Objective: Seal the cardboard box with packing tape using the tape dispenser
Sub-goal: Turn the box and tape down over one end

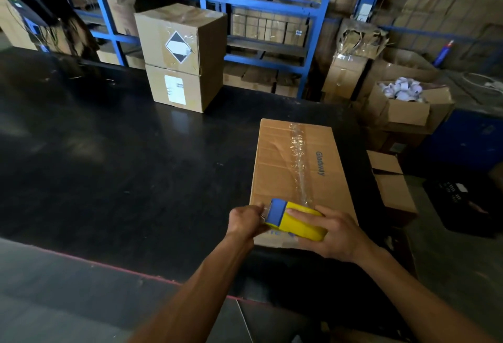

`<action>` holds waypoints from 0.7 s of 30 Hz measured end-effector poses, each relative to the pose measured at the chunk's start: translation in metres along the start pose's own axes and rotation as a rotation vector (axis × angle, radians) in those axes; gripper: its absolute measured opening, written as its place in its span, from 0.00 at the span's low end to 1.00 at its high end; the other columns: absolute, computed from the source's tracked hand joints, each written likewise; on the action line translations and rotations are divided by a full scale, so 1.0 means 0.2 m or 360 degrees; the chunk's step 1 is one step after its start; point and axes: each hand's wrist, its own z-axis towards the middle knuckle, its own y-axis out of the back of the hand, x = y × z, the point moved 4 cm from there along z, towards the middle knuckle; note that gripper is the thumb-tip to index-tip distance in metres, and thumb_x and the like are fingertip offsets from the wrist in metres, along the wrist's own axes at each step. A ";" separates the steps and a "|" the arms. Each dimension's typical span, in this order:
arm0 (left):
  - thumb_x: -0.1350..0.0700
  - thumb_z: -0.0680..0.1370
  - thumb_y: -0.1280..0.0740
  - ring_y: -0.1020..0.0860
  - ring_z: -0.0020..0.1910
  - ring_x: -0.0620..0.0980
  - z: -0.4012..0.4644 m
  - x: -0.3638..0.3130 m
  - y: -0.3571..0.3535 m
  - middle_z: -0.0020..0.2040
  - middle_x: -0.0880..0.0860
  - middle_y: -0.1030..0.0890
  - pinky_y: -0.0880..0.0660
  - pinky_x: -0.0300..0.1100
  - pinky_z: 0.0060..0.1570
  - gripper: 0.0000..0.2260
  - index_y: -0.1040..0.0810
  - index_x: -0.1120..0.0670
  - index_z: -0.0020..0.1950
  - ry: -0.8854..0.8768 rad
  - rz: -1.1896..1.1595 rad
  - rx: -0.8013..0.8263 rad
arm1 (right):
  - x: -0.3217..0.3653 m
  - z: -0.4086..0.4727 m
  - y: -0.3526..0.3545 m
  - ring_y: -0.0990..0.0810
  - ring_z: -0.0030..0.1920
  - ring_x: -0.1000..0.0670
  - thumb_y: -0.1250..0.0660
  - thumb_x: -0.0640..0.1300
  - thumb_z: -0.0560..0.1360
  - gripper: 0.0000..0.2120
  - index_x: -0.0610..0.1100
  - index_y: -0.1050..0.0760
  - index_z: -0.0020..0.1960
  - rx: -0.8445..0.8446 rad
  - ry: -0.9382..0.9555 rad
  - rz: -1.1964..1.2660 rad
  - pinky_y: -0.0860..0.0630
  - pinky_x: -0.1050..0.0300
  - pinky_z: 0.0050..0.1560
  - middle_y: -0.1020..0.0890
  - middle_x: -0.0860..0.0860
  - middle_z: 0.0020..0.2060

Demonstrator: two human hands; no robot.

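Note:
A flat brown cardboard box (280,163) printed "Gladway" lies on the black table (130,168) at the right. A strip of clear packing tape (299,157) runs along its top seam from the far edge toward me. At the box's near end sits the yellow and blue tape dispenser (292,218). My right hand (337,233) grips the dispenser's yellow body. My left hand (245,221) pinches at the dispenser's blue front end; the fingertips are hidden, so what they hold is unclear.
Two stacked sealed cartons (182,56) stand at the table's far edge. Blue shelving (313,13) full of boxes lines the back. To the right, open cartons (408,103) hold white rolls. Another person (54,2) stands at the far left.

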 end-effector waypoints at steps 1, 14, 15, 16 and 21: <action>0.64 0.80 0.34 0.19 0.28 0.51 0.02 -0.02 0.04 0.31 0.57 0.19 0.22 0.39 0.28 0.11 0.20 0.64 0.39 -0.0084 -0.0043 -0.0067 | -0.04 -0.01 0.04 0.20 0.42 0.52 0.30 0.67 0.69 0.31 0.69 0.33 0.70 -0.0023 -0.0017 -0.0037 0.24 0.63 0.42 0.21 0.52 0.48; 0.52 0.79 0.31 0.17 0.50 0.47 0.19 0.14 0.17 0.49 0.49 0.16 0.21 0.44 0.54 0.11 0.16 0.53 0.60 -0.0783 0.0654 -0.0216 | -0.21 -0.11 0.03 0.30 0.29 0.53 0.36 0.68 0.71 0.30 0.65 0.32 0.71 0.0390 -0.0035 -0.0488 0.36 0.62 0.26 0.27 0.52 0.39; 0.52 0.79 0.31 0.17 0.49 0.47 0.18 0.14 0.16 0.47 0.48 0.17 0.21 0.43 0.53 0.11 0.17 0.53 0.60 -0.0781 0.0634 -0.0234 | -0.21 -0.11 0.01 0.29 0.29 0.52 0.36 0.68 0.70 0.30 0.65 0.32 0.71 0.0409 -0.0058 -0.0490 0.35 0.62 0.26 0.27 0.52 0.39; 0.52 0.79 0.31 0.18 0.48 0.47 0.18 0.15 0.14 0.45 0.48 0.18 0.22 0.42 0.52 0.11 0.17 0.53 0.60 -0.0779 0.0601 -0.0240 | -0.22 -0.12 0.00 0.29 0.29 0.51 0.36 0.67 0.70 0.30 0.65 0.32 0.71 0.0422 -0.0076 -0.0486 0.34 0.62 0.25 0.27 0.52 0.39; 0.50 0.78 0.30 0.18 0.46 0.48 0.22 0.21 0.14 0.45 0.55 0.17 0.21 0.42 0.48 0.12 0.17 0.51 0.60 -0.0824 0.0595 -0.0304 | -0.24 -0.12 -0.02 0.28 0.29 0.50 0.35 0.66 0.69 0.29 0.64 0.29 0.69 0.0446 -0.0105 -0.0527 0.35 0.60 0.26 0.26 0.51 0.40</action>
